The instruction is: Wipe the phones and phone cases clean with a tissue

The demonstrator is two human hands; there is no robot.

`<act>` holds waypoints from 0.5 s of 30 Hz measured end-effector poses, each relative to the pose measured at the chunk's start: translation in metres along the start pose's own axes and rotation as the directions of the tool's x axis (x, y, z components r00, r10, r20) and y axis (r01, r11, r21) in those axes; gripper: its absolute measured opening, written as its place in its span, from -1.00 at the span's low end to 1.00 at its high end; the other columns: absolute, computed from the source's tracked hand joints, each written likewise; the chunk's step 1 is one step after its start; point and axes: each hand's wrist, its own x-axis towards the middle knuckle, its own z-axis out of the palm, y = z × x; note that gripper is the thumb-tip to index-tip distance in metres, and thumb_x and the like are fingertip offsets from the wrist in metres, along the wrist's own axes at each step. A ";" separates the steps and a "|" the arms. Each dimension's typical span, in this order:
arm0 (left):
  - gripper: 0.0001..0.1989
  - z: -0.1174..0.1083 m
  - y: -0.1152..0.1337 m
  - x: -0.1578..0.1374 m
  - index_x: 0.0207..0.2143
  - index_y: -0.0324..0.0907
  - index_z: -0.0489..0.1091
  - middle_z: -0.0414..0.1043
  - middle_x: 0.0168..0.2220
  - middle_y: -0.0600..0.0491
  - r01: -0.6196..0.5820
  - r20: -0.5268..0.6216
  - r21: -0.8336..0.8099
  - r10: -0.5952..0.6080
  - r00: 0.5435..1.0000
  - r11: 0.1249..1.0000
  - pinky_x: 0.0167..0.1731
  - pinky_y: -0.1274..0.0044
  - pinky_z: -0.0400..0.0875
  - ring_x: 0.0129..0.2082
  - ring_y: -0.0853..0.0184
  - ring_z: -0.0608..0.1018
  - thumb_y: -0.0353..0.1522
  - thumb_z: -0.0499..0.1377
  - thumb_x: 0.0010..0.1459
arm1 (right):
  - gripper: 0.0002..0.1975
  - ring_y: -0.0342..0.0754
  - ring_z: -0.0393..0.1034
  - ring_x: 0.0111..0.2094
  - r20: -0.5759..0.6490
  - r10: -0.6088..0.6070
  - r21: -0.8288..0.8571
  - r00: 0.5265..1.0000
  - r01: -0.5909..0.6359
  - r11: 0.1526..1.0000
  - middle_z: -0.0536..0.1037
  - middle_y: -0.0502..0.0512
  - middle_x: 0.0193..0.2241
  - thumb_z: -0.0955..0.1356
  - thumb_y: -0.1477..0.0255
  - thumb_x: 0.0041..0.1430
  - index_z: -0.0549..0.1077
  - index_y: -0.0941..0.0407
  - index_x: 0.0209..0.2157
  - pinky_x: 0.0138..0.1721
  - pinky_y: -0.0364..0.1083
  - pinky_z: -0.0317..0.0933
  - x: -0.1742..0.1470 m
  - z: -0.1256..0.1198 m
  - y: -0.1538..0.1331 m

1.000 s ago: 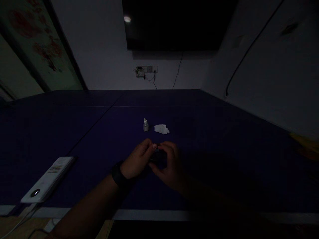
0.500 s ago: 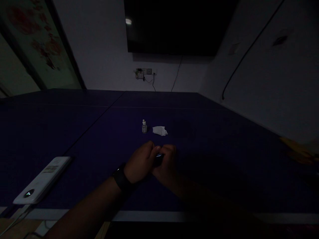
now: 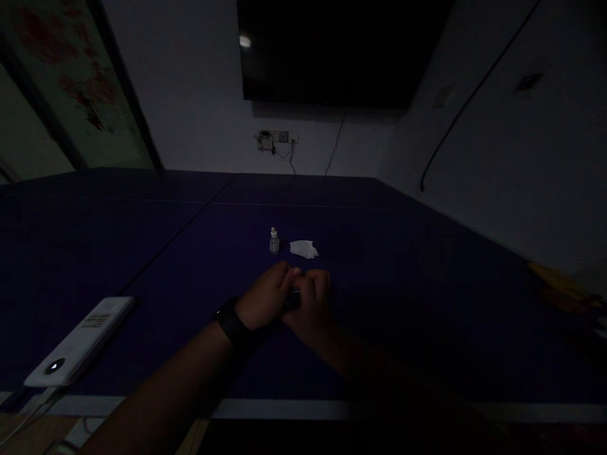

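Note:
My left hand (image 3: 265, 297), with a dark band on its wrist, is closed around one side of a small dark object (image 3: 293, 299). From the other side my right hand (image 3: 310, 309) grips the same object, its fingers curled. Mostly hidden between the hands, the object shows only a black, slightly shiny part, so its kind is unclear. Beyond the hands, a small dropper bottle (image 3: 274, 242) with a white cap stands upright on the blue table (image 3: 199, 265). Right of the bottle lies a crumpled white tissue (image 3: 303, 249).
A white power bank (image 3: 80, 341) with a cable plugged into its near end lies at the left by the table's edge. A yellow item (image 3: 559, 281) is at the far right. On the back wall are a large dark screen (image 3: 341, 50) and sockets (image 3: 279, 136).
Both hands, still together on the dark object, have shifted slightly left and up. The right fingers have moved closer to the left thumb. The bottle and tissue stay in place.

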 end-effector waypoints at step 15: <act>-0.59 -0.013 -0.009 0.020 -0.29 -0.18 0.38 0.42 -0.31 0.02 0.034 0.108 -0.251 -0.007 0.994 0.967 -0.30 0.44 0.34 -0.33 0.31 0.43 -0.07 -0.04 0.34 | -0.47 0.11 0.30 -0.12 0.042 0.002 0.180 0.999 -0.009 0.984 0.25 0.13 -0.15 0.48 0.38 -0.03 0.17 0.04 -0.09 -0.18 0.10 0.39 -0.003 -0.010 0.017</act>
